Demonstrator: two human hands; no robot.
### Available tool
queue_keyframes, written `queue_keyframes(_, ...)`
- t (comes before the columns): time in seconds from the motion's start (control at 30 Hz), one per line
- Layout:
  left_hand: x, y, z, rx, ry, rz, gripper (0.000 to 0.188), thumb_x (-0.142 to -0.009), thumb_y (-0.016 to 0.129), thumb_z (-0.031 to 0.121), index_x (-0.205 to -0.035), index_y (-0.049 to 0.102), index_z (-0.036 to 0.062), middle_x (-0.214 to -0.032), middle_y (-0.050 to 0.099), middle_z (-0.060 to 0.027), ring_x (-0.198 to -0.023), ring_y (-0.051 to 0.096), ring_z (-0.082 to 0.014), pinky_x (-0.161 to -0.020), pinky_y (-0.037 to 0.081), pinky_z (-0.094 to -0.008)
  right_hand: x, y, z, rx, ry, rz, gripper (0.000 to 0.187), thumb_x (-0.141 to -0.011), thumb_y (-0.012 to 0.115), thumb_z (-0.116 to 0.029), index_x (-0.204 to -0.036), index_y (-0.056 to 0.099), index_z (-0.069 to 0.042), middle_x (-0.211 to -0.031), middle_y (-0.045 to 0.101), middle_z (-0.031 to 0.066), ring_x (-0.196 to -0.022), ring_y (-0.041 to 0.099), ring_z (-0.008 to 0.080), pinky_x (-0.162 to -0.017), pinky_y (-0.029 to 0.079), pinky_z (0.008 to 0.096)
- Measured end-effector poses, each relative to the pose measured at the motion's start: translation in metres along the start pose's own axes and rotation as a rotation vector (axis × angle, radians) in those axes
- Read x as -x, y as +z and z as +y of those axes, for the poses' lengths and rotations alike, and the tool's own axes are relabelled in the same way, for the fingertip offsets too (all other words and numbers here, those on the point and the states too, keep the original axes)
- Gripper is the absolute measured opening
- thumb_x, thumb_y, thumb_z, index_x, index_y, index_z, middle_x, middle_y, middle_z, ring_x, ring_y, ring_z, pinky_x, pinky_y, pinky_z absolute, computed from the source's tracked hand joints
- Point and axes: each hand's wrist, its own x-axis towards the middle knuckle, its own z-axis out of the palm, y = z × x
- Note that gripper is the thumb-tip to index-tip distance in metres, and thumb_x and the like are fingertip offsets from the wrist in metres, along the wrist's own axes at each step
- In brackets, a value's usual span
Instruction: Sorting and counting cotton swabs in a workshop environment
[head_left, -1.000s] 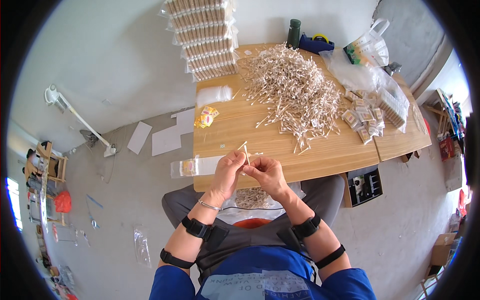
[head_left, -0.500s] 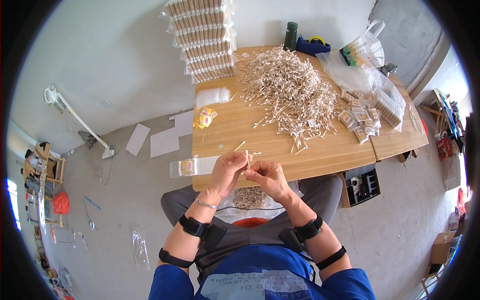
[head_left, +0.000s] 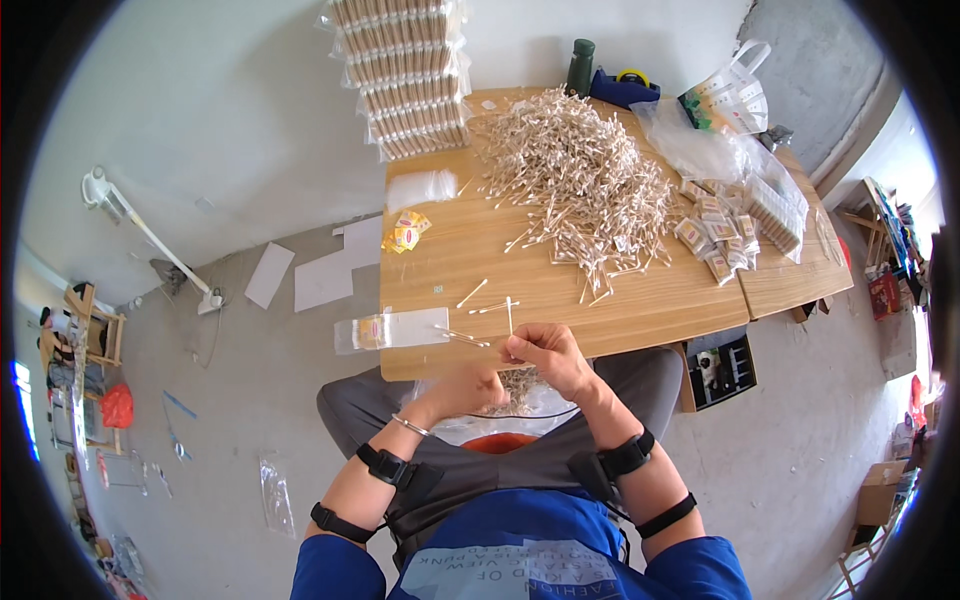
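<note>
My right hand is closed at the table's near edge, pinching a cotton swab that stands upright from its fingertips. To its left and lower, my left hand is smeared by motion, and its fingers cannot be made out. It hovers by a bag of loose swabs at my lap, partly hidden by the hands. A few single swabs lie on the wood just beyond the hands. Beside them is a clear sleeve with a white card strip and a small packed bundle.
A large heap of swabs covers the table's middle. Stacked swab packs rise at the far left, yellow labels below them. Small boxes, a green bottle and a tape dispenser stand right and back.
My left hand has come away from the right, moving down toward the bag at my lap. The swab once between both hands is now in the right alone. More loose swabs show on the table.
</note>
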Motion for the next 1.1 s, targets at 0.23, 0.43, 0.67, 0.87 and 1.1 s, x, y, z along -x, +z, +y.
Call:
queue_keyframes(0.23, 0.001, 0.001, -0.001, 0.549, 0.126, 0.347, 0.030, -0.097, 0.063, 0.025, -0.115, 0.064, 0.0013, -0.109, 0.066, -0.0020, -0.093, 0.059, -0.0105, -0.082, 0.049, -0.0258, 0.001, -0.009, 0.032, 0.314, 0.014, -0.069, 0.015, -0.088, 0.067, -0.011, -0.084, 0.069, 0.003, -0.068, 0.061, -0.0002, -0.065, 0.052, 0.0054, -0.057, 0.044, 0.0246)
queue_keyframes(0.43, -0.003, 0.006, -0.014, 0.717, 0.106, 0.433, 0.022, -0.095, 0.066, 0.025, -0.100, 0.070, 0.0040, -0.093, 0.067, -0.0021, -0.084, 0.058, -0.0092, -0.081, 0.049, -0.0250, -0.003, 0.002, 0.047, 0.348, 0.065, -0.111, 0.013, -0.086, 0.070, -0.011, -0.086, 0.069, 0.002, -0.071, 0.065, 0.0030, -0.065, 0.056, 0.0082, -0.061, 0.047, 0.0264)
queue_keyframes(0.67, -0.006, 0.012, -0.027, 0.784, 0.035, 0.507, 0.019, -0.093, 0.069, 0.021, -0.095, 0.069, 0.0028, -0.087, 0.067, -0.0017, -0.081, 0.058, -0.0081, -0.076, 0.048, -0.0238, -0.014, 0.002, 0.058, 0.264, 0.144, -0.161, 0.014, -0.090, 0.067, -0.012, -0.091, 0.067, 0.002, -0.077, 0.066, 0.0033, -0.071, 0.059, 0.0096, -0.065, 0.050, 0.0264)
queue_keyframes(0.87, -0.008, 0.000, -0.047, 1.001, 0.067, 0.372, 0.013, -0.092, 0.070, 0.017, -0.093, 0.066, 0.0038, -0.090, 0.066, -0.0017, -0.084, 0.058, -0.0082, -0.077, 0.047, -0.0229, -0.035, -0.003, 0.059, -0.025, 0.209, -0.443, 0.024, -0.097, 0.060, -0.018, -0.089, 0.067, 0.003, -0.082, 0.068, 0.0052, -0.076, 0.063, 0.0119, -0.070, 0.052, 0.0287)
queue_keyframes(1.1, -0.025, -0.038, -0.045, 0.197, 0.204, 0.818, 0.027, -0.085, 0.072, 0.009, -0.111, 0.064, 0.0050, -0.106, 0.066, -0.0053, -0.095, 0.062, -0.0195, -0.083, 0.051, -0.0346, -0.086, -0.003, 0.030, 0.916, 0.182, -0.168, 0.010, -0.087, 0.068, -0.018, -0.087, 0.071, -0.010, -0.085, 0.068, 0.0101, -0.084, 0.066, 0.0211, -0.077, 0.052, 0.0333)
